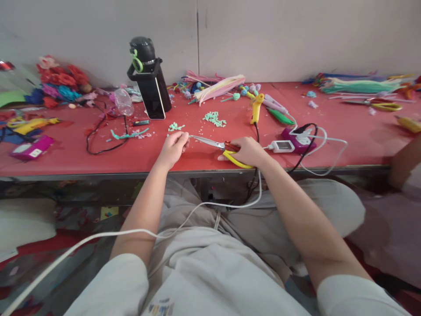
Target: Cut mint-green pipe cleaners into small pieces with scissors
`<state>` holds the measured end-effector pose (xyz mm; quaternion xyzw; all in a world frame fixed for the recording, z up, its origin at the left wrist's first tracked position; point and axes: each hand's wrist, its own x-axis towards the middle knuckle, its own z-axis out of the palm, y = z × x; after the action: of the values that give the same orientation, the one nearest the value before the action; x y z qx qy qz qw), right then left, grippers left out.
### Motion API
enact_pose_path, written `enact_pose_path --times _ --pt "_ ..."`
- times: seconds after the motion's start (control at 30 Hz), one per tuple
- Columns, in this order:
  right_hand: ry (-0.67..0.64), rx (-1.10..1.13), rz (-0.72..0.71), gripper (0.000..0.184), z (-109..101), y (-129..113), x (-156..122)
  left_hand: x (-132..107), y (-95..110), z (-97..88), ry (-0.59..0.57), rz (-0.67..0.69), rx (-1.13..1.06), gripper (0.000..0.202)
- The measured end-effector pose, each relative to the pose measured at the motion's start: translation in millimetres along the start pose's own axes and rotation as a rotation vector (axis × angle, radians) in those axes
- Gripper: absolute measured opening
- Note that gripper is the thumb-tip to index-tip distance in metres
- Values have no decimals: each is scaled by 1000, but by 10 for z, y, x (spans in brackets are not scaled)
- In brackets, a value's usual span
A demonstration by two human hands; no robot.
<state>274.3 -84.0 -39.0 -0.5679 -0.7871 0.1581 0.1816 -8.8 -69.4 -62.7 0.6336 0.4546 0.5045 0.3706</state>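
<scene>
My right hand is closed round the handles of a pair of scissors with yellow and red grips. The blades point left, and their tips reach almost to the fingertips of my left hand. That hand is closed in a pinch at the table's front; a thin pale bit shows at the fingertips, too small to name. Behind my left hand lies a small group of pale green cut pieces. A larger pile of pale green pieces sits farther back, between both hands.
A black bottle with a phone leaning on it stands behind my left hand. A yellow glue gun and a purple power socket with cables are at right. Bundles of pipe cleaners lie behind. A person's arm shows at far right.
</scene>
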Motion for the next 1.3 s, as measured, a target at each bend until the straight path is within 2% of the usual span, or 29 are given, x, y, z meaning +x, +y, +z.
enact_pose_path --times 1.3 --pt "-9 -6 15 71 -2 -11 -2 -15 61 23 5 -26 12 42"
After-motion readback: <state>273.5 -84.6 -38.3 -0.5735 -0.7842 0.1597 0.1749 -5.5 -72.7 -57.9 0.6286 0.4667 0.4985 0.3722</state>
